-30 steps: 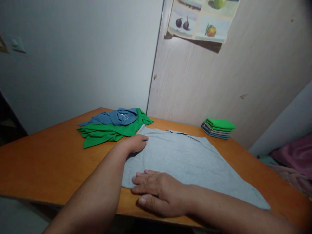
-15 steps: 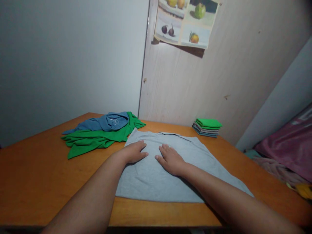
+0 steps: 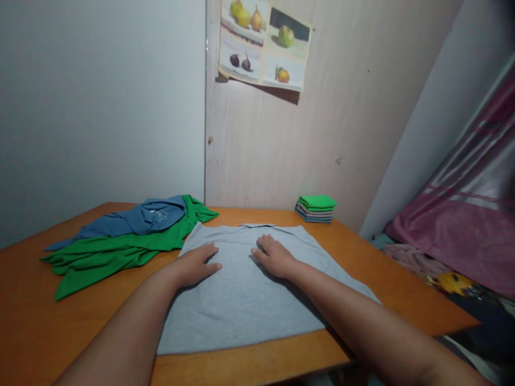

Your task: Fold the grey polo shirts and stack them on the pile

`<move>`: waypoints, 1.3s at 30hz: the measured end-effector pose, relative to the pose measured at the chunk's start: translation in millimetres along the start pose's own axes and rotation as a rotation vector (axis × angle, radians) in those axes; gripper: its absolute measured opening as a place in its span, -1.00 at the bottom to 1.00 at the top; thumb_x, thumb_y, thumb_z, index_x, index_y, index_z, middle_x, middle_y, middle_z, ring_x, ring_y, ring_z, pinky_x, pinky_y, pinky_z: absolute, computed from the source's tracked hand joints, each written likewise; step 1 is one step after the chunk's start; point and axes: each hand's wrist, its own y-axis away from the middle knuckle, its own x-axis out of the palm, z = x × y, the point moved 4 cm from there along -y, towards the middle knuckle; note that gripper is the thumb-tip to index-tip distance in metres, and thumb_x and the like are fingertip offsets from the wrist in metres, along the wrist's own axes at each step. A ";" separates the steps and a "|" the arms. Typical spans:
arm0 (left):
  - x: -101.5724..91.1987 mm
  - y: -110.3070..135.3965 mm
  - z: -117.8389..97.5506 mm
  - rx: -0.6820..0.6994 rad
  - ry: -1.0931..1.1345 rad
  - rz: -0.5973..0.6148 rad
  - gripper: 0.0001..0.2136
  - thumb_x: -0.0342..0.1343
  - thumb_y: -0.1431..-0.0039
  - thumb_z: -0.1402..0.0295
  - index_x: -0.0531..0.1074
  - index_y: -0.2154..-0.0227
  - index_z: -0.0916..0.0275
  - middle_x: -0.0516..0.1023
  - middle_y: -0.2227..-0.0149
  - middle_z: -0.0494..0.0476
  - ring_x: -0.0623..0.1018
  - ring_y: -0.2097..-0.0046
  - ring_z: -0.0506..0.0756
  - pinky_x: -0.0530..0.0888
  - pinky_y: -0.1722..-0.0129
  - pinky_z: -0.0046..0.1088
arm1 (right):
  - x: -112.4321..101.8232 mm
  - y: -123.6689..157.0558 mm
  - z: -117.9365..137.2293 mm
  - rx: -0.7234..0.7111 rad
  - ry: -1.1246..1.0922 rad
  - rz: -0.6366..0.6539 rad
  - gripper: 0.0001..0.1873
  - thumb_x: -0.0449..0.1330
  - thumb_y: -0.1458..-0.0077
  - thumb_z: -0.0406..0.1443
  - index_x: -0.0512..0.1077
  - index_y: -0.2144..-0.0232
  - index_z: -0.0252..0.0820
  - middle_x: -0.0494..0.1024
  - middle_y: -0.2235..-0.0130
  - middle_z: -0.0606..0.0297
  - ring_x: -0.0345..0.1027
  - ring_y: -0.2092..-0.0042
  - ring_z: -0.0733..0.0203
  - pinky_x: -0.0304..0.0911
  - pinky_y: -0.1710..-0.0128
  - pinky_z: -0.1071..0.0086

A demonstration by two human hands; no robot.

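A light grey T-shirt (image 3: pixel 237 305) lies spread out on the wooden table, its neckline at the far side and a few soft wrinkles in the cloth. On its left part rests my left hand (image 3: pixel 197 264), fingers stretched and thumb apart, holding nothing. My right hand (image 3: pixel 276 256) is palm down on the upper right of the cloth, also open, with its fingers pointing away from me. Part of the shirt's right side is hidden under my right forearm.
Left of the shirt, a blue garment (image 3: pixel 155 217) lies crumpled over a green one (image 3: pixel 104 254). A stack of folded clothes (image 3: pixel 316 209) stands at the table's (image 3: pixel 24 289) back right. Fruit pictures (image 3: pixel 263 48) hang on the wall. A pink curtain (image 3: pixel 454 214) is at the right.
The view has turned to the right, so everything appears further left. My hands have moved slightly apart over the shirt, both still open. The garments and the stack have not moved.
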 end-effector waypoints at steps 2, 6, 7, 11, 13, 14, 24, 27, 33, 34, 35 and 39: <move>0.2 -0.7 1.4 0.001 0.006 -0.008 -0.33 0.02 -0.15 -0.01 0.35 -0.24 0.30 0.26 -0.36 0.27 0.24 -0.38 0.22 0.15 -0.36 -0.26 | -3.0 0.7 -14.5 0.077 0.036 -0.034 -0.21 -0.14 -0.36 0.08 0.08 -0.38 -0.38 -0.05 -0.44 -0.10 -0.29 -0.47 -0.09 -0.23 -0.38 0.01; -0.1 -0.8 3.0 0.006 0.012 0.003 -0.27 0.01 -0.13 -0.04 0.34 -0.25 0.36 0.22 -0.37 0.30 0.24 -0.38 0.23 0.14 -0.37 -0.27 | -2.1 6.1 -33.9 0.108 0.034 0.046 -0.14 -0.17 -0.35 0.12 0.04 -0.39 -0.45 -0.03 -0.43 -0.14 -0.25 -0.46 -0.09 -0.23 -0.38 0.05; -0.2 -0.9 3.9 0.004 0.014 0.003 -0.26 0.00 -0.13 -0.05 0.33 -0.26 0.38 0.22 -0.37 0.31 0.24 -0.38 0.23 0.13 -0.37 -0.27 | -3.4 8.1 -37.0 0.102 0.029 0.040 -0.15 -0.17 -0.35 0.12 0.05 -0.38 -0.45 -0.03 -0.43 -0.15 -0.24 -0.46 -0.10 -0.22 -0.38 0.05; 1.1 -3.6 10.8 0.007 0.030 -0.026 -0.24 -0.01 -0.11 -0.08 0.35 -0.24 0.37 0.26 -0.35 0.30 0.27 -0.36 0.25 0.16 -0.36 -0.25 | -10.9 19.7 -48.4 0.147 0.066 -0.005 -0.19 -0.17 -0.36 0.08 0.08 -0.37 -0.45 -0.02 -0.43 -0.17 -0.26 -0.46 -0.11 -0.23 -0.38 0.03; 2.6 -5.9 14.9 0.019 0.033 -0.039 -0.23 -0.01 -0.09 -0.11 0.37 -0.23 0.37 0.27 -0.34 0.30 0.29 -0.35 0.26 0.18 -0.36 -0.24 | -14.3 27.5 -51.7 0.166 0.071 0.001 -0.20 -0.17 -0.36 0.08 0.10 -0.36 -0.42 0.00 -0.42 -0.16 -0.24 -0.46 -0.12 -0.23 -0.37 0.02; 3.1 -7.0 16.8 0.022 0.032 -0.042 -0.21 -0.02 -0.08 -0.13 0.38 -0.22 0.37 0.28 -0.34 0.30 0.29 -0.35 0.27 0.18 -0.36 -0.23 | -16.5 31.9 -52.6 0.167 0.071 -0.003 -0.21 -0.17 -0.36 0.09 0.13 -0.35 -0.40 0.02 -0.42 -0.15 -0.23 -0.45 -0.12 -0.23 -0.37 0.01; -0.3 -11.9 26.6 0.008 0.037 -0.029 -0.16 -0.01 -0.02 -0.20 0.40 -0.22 0.35 0.30 -0.33 0.26 0.30 -0.34 0.32 0.16 -0.37 -0.18 | -38.6 88.9 -110.7 0.244 0.135 0.004 -0.14 -0.16 -0.33 0.14 0.10 -0.37 -0.43 0.00 -0.43 -0.16 -0.24 -0.46 -0.12 -0.31 -0.39 0.03; 1.0 -13.3 31.6 0.006 0.042 -0.032 -0.17 0.01 -0.02 -0.20 0.40 -0.22 0.33 0.30 -0.33 0.25 0.30 -0.34 0.31 0.16 -0.37 -0.20 | -40.2 99.9 -134.7 0.249 0.101 0.016 -0.10 -0.18 -0.32 0.17 0.02 -0.40 -0.42 -0.08 -0.45 -0.10 -0.27 -0.46 -0.08 -0.27 -0.39 0.09; -0.9 -16.6 37.4 0.003 0.039 -0.045 -0.22 0.05 0.00 -0.20 0.45 -0.16 0.28 0.37 -0.29 0.26 0.34 -0.32 0.34 0.21 -0.35 -0.19 | -35.5 103.0 -143.7 0.255 0.059 -0.023 -0.07 -0.21 -0.31 0.19 -0.02 -0.42 -0.40 -0.11 -0.46 -0.03 -0.32 -0.47 -0.05 -0.31 -0.40 0.09; -2.8 -17.7 36.1 -0.004 0.029 -0.036 -0.23 0.06 0.00 -0.19 0.46 -0.15 0.28 0.38 -0.29 0.27 0.35 -0.31 0.34 0.22 -0.34 -0.19 | -34.9 102.7 -142.8 0.257 0.056 -0.021 -0.07 -0.21 -0.31 0.19 -0.03 -0.42 -0.39 -0.11 -0.46 -0.02 -0.32 -0.47 -0.05 -0.31 -0.40 0.09; -5.0 -19.0 33.5 -0.015 0.012 -0.020 -0.23 0.07 0.01 -0.18 0.46 -0.14 0.28 0.39 -0.28 0.28 0.35 -0.31 0.35 0.23 -0.34 -0.19 | -34.7 102.6 -142.1 0.259 0.056 -0.020 -0.07 -0.21 -0.31 0.19 -0.03 -0.42 -0.39 -0.11 -0.46 -0.02 -0.32 -0.47 -0.05 -0.31 -0.40 0.08; -15.1 -25.6 0.5 -0.009 -0.136 0.057 -0.31 0.08 0.05 -0.06 0.52 -0.04 0.34 0.48 -0.20 0.37 0.44 -0.24 0.38 0.30 -0.29 -0.18 | -36.2 103.1 -141.4 0.271 0.071 -0.019 -0.06 -0.22 -0.30 0.20 -0.03 -0.42 -0.38 -0.10 -0.46 -0.01 -0.32 -0.47 -0.07 -0.31 -0.40 0.08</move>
